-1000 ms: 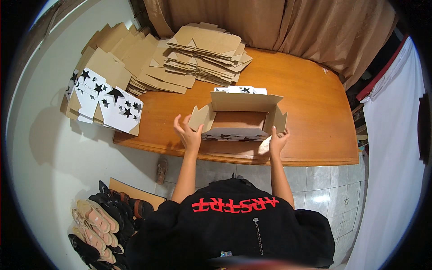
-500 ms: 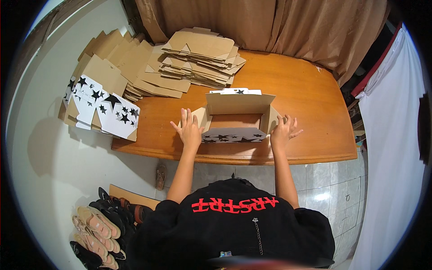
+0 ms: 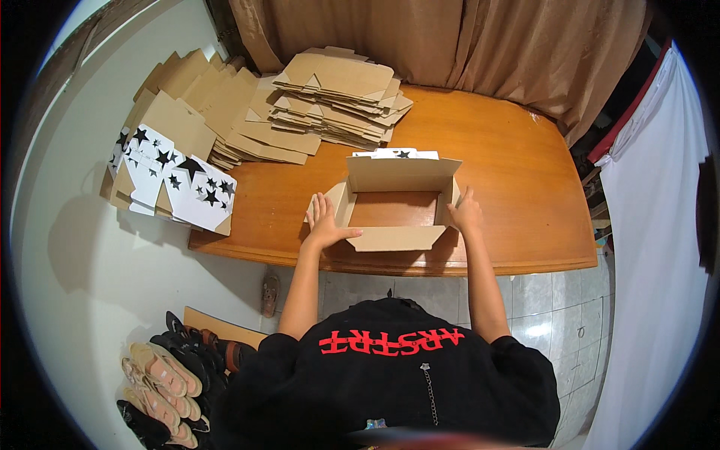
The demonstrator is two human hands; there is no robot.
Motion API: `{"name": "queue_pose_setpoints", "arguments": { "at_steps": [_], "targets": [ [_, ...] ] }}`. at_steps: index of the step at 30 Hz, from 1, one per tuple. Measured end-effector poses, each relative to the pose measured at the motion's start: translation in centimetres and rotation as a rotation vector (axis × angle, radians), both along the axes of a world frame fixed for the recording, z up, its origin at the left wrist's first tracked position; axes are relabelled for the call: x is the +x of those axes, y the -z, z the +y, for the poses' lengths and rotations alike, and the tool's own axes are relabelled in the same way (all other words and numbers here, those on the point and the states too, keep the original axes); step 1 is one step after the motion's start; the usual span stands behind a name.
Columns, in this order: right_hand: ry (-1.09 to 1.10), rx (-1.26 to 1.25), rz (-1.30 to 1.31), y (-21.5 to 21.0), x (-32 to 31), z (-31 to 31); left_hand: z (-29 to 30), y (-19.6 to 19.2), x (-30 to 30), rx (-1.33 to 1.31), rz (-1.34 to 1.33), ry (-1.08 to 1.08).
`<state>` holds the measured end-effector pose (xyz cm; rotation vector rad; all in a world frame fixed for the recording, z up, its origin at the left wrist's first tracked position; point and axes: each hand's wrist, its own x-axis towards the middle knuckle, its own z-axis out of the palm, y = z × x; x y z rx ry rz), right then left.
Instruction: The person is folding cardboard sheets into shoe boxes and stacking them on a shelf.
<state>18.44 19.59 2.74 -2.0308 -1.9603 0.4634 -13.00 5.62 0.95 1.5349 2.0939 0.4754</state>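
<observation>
Pressing flat against the left side flap of a half-folded cardboard box (image 3: 395, 202), the left hand (image 3: 326, 223) is lying with fingers spread and extended; its thumb is pointing toward the front flap, and nothing is clasped in it. The right hand (image 3: 466, 213) is resting against the right side wall of the same box, fingers loosely open and pointing upward along the wall; it is touching the cardboard rather than clenching it. Both forearms are reaching in from the lower edge, over the near rim of the wooden counter (image 3: 517, 165).

The box is sitting near the front edge of the counter, between the two hands. Its rear wall is standing upright, its front flap is lying folded outward toward the person, and its interior is showing plain brown. A white panel with black stars is showing just behind the rear wall.

Farther back on the counter, a stack of flat brown box blanks (image 3: 337, 101) is lying well apart from the box. To the left, more flat blanks (image 3: 176, 161), some white with black stars, are overhanging the counter's left end. Below, on the floor, pairs of shoes (image 3: 161, 375) are lying beside the person's black shirt (image 3: 390, 382).
</observation>
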Motion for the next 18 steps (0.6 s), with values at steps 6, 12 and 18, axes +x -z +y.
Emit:
{"name": "queue_pose_setpoints", "arguments": {
  "at_steps": [6, 12, 18],
  "targets": [
    [-0.155, -0.065, 0.101, 0.6, 1.2, 3.0, 0.0, 1.3, 0.1, 0.078, 0.01, -0.005],
    [-0.208, -0.236, 0.301, -1.7, 0.1, 2.4, -0.4, 2.0, -0.5, 0.112, -0.029, 0.05],
    [-0.297, 0.05, 0.118, 0.1, 0.2, 1.3, -0.4, 0.5, 0.2, 0.049, -0.05, -0.013]
  ]
}}
